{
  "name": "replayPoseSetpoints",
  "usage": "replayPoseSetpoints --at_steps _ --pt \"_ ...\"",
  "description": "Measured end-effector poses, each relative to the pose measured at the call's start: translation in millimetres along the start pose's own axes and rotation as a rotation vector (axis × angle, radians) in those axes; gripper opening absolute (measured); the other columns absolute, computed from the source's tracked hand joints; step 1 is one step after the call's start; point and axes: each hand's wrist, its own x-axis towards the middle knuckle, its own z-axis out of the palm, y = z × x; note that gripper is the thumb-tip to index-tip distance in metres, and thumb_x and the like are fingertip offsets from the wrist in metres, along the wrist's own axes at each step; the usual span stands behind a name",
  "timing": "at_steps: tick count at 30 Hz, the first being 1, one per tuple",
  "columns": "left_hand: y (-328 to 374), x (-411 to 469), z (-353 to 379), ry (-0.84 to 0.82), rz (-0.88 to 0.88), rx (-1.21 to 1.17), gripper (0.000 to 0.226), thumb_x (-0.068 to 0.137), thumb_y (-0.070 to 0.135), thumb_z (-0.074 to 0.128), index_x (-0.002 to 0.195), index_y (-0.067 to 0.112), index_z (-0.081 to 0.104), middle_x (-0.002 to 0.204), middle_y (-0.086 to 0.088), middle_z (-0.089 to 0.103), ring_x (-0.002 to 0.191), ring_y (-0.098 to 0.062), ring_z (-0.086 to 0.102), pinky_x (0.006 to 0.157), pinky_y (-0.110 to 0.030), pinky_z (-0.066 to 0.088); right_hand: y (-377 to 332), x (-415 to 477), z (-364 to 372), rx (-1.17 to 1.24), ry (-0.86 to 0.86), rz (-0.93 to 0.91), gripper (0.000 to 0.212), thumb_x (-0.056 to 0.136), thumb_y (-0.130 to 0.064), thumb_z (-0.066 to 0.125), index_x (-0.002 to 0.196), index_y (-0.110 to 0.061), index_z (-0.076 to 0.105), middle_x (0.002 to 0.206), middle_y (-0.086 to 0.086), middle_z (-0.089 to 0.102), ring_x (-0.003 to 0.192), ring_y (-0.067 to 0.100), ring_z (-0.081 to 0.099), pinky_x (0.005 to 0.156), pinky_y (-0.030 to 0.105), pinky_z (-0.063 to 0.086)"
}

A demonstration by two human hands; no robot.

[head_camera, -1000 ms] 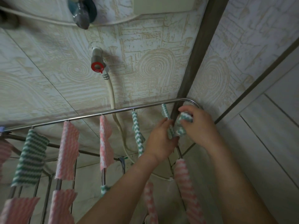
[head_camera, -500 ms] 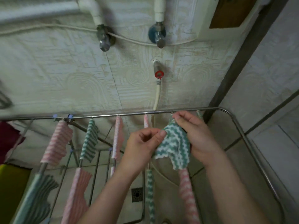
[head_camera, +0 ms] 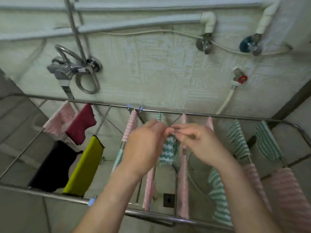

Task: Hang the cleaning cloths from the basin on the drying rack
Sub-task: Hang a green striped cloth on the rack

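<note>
Hanging step: left hand (head_camera: 144, 145) and right hand (head_camera: 196, 142) both pinch the top edge of a green-striped cloth (head_camera: 168, 150), held above the middle rails of the drying rack (head_camera: 210, 116); next, likely spread and drape it over a free rail.

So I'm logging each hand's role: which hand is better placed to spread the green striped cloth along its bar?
Probably the left hand: it lies beside the green striped cloth, while the right hand pinches its top edge.
</note>
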Motion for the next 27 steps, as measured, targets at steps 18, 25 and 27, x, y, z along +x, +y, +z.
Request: replayPoseSetpoints --at_steps 18,25,27 --pt "-123 -45 -141 0.079 -0.321 -0.404 0.035 0.093 0.033 0.055 0.059 0.025 0.052 0.051 0.012 0.046 0.052 -0.003 0.042 0.053 -0.023 0.033 -127 63 146 0.135 -0.123 -0.218 0.022 0.087 -0.018 0.057 0.1 -0.032 0.067 0.1 -0.007 0.066 0.096 0.012 0.061 0.101 0.034 0.045" --pt "-157 -27 -144 0.055 -0.44 -0.619 0.044 0.093 0.025 0.057 0.061 -0.005 0.05 0.055 -0.001 0.032 0.049 -0.006 0.028 0.047 -0.02 0.025 -113 101 160 0.946 -0.525 0.276 0.02 0.083 -0.023 0.057 0.092 -0.017 0.075 0.102 0.002 0.073 0.093 0.018 0.068 0.069 0.035 0.06" --pt "-167 -23 -142 0.043 -0.458 -0.627 0.044 0.092 0.026 0.058 0.061 -0.005 0.052 0.056 -0.005 0.032 0.05 -0.011 0.029 0.048 -0.023 0.025 -102 116 166 0.857 -0.505 0.25 0.022 0.088 -0.025 0.055 0.101 -0.016 0.071 0.109 0.003 0.072 0.098 0.019 0.068 0.071 0.035 0.06"
